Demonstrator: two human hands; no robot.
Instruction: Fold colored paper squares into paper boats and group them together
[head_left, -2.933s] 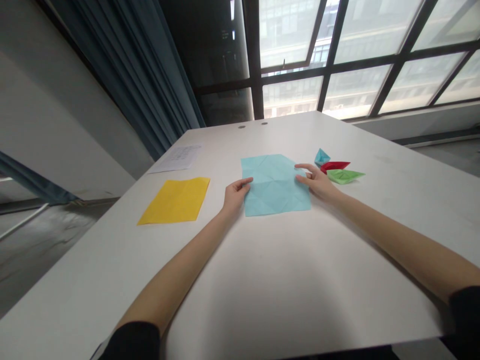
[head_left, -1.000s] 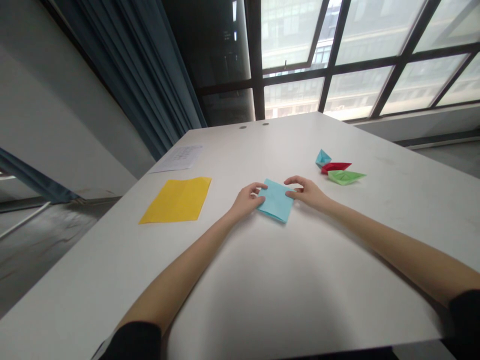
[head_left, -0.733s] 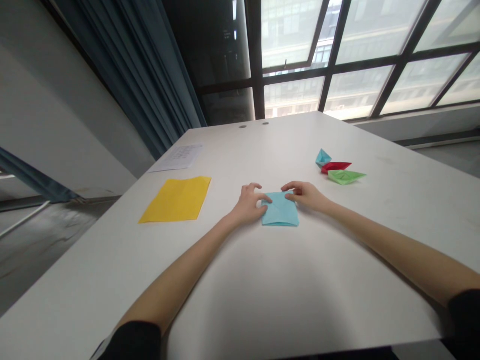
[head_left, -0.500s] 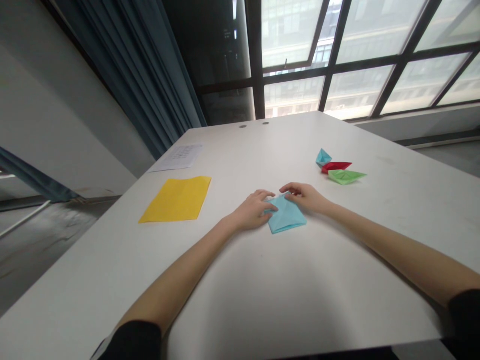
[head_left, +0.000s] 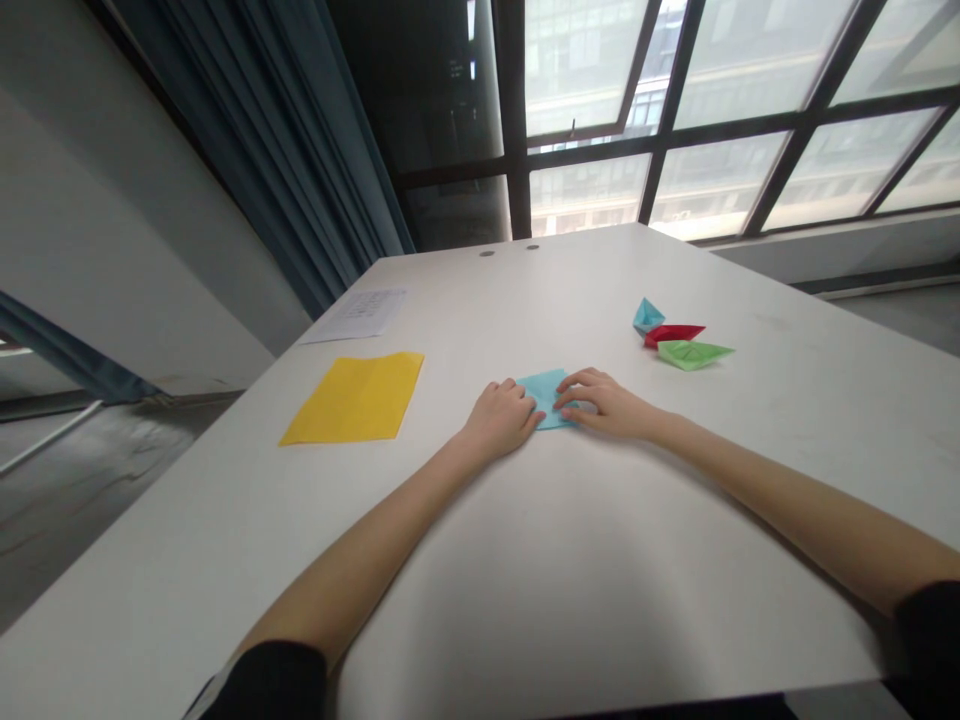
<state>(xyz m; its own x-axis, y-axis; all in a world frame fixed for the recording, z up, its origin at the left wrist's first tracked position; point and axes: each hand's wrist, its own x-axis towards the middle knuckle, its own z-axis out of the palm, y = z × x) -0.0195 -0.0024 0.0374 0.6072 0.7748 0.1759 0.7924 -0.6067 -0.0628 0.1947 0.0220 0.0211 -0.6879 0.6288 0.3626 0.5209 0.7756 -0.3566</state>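
A folded light-blue sheet of paper (head_left: 550, 386) lies on the white table between my two hands. My left hand (head_left: 504, 418) is closed at its left edge, fingers curled over it and thumb on the near corner. From the right, my right hand (head_left: 604, 404) holds the paper's right side with bent fingers and thumb, covering that edge. The paper's far edge and near middle show between the hands.
Right of the hands sit three folded paper boats: a blue one (head_left: 647, 316), a red one (head_left: 673, 335) and a green one (head_left: 693, 353). To the left lie yellow paper (head_left: 354, 398) and a printed white sheet (head_left: 358, 316). The table (head_left: 480, 560) reaches toward the windows.
The blue paper has turned and shifted slightly away and to the left. My left fingers have curled in over its edge, and my right hand has moved down along its right side.
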